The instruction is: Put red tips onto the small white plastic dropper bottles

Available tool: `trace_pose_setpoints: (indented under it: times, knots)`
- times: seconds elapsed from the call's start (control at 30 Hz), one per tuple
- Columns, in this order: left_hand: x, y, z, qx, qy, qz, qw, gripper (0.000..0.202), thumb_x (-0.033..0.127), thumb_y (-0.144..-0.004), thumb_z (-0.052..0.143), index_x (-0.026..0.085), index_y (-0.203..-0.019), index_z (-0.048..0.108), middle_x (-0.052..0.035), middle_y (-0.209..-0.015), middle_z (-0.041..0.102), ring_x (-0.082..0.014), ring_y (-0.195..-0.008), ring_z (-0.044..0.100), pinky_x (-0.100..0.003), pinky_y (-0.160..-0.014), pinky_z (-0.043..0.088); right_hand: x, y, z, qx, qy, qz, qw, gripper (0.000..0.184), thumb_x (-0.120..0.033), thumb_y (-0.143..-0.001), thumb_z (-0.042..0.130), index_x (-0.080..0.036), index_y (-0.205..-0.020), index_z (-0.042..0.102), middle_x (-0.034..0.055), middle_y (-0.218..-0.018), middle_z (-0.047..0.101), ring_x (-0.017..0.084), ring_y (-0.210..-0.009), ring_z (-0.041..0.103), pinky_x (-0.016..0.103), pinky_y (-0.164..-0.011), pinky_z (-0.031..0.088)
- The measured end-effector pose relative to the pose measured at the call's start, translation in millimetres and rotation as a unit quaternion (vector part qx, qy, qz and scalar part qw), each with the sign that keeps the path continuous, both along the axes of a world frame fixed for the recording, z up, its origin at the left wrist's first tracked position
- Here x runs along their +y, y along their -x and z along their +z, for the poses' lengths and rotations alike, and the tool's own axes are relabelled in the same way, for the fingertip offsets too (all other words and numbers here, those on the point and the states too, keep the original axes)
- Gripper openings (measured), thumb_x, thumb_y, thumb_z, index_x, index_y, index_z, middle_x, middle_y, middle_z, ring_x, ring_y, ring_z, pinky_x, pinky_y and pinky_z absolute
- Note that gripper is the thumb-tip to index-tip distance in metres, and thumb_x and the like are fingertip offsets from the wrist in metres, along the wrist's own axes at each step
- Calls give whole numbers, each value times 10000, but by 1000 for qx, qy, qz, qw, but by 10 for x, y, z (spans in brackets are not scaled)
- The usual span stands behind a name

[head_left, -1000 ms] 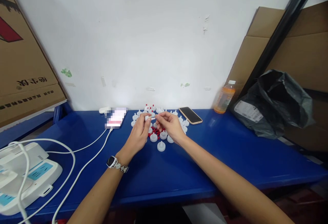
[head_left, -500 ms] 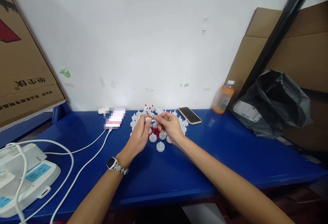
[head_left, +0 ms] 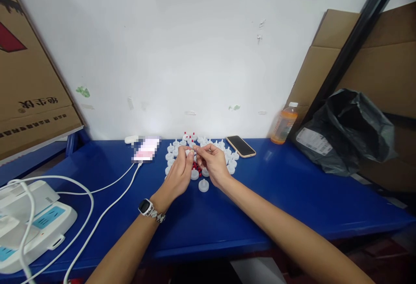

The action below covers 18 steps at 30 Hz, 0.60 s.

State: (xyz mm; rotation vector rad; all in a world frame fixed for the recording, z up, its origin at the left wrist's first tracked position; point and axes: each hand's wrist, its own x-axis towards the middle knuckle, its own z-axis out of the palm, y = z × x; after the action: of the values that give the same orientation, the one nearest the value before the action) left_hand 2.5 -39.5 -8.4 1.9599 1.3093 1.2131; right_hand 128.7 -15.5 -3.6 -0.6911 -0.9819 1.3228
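Observation:
My left hand (head_left: 180, 172) is closed on a white nozzle cap (head_left: 188, 152), mostly hidden by the fingers. My right hand (head_left: 212, 162) meets it, thumb and forefinger pinched at the cap's tip; whatever small piece is in that pinch is hidden. Around and beneath both hands stand many white nozzle caps, one of them (head_left: 203, 185) in front, nearest to me. Small red tips (head_left: 196, 169) lie in a heap between the hands. Behind them, several caps carry red tips on their nozzles (head_left: 185, 137).
A dark-screened phone (head_left: 241, 146) lies right of the caps, a lit phone (head_left: 146, 149) with a cable left of them. An orange drink bottle (head_left: 284, 123) and a grey plastic bag (head_left: 347, 132) are at right. A white power strip (head_left: 60, 227) with looping cables occupies the left.
My hands have drawn slightly closer together, and the right hand's fingers have come up to the cap in the left. The left wrist has shifted a little right.

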Motion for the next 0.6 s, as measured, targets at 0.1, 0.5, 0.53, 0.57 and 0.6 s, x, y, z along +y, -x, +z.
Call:
trace_pose_setpoints:
  times: [0.1, 0.5, 0.53, 0.57, 0.6]
  knots:
    - [-13, -26, 7, -16, -11, 28, 999, 344, 525, -1024, 231, 228, -1110, 384, -61, -1038, 589, -202, -938, 612, -372, -857, 462, -35, 47, 12, -5, -13, -36, 999, 406, -477, -666, 824, -195, -660, 532, -22, -578, 621, 84, -438, 494, 225, -417, 408]
    - [-51, -72, 17, -75, 11, 42, 996, 384, 550, -1023, 208, 229, -1097, 405, -44, -984, 614, -190, -925, 629, -355, -852, 485, -96, 56, 58, -49, -73, -33, 996, 385, -469, -668, 817, -202, -664, 540, -17, -575, 614, 94, -478, 500, 233, -460, 418]
    - [-56, -71, 22, -75, 13, 36, 996, 382, 548, -1023, 209, 228, -1092, 405, -41, -975, 613, -185, -910, 626, -347, -845, 486, -103, 53, 60, -53, -78, -29, 995, 383, -466, -668, 819, -199, -666, 544, -14, -580, 619, 93, -480, 503, 230, -458, 415]
    - [-59, -67, 28, -75, 14, 29, 997, 380, 546, -1024, 209, 227, -1089, 405, -40, -974, 612, -182, -907, 623, -342, -847, 486, -106, 47, 62, -57, -84, -26, 994, 380, -464, -672, 819, -198, -668, 547, -15, -577, 617, 92, -478, 502, 228, -457, 412]
    - [-58, -60, 35, -75, 15, 19, 997, 380, 544, -1024, 209, 225, -1089, 406, -42, -985, 612, -180, -921, 620, -339, -861, 482, -102, 37, 67, -63, -91, -23, 994, 377, -465, -680, 815, -197, -671, 550, -20, -564, 609, 90, -470, 496, 227, -454, 409]
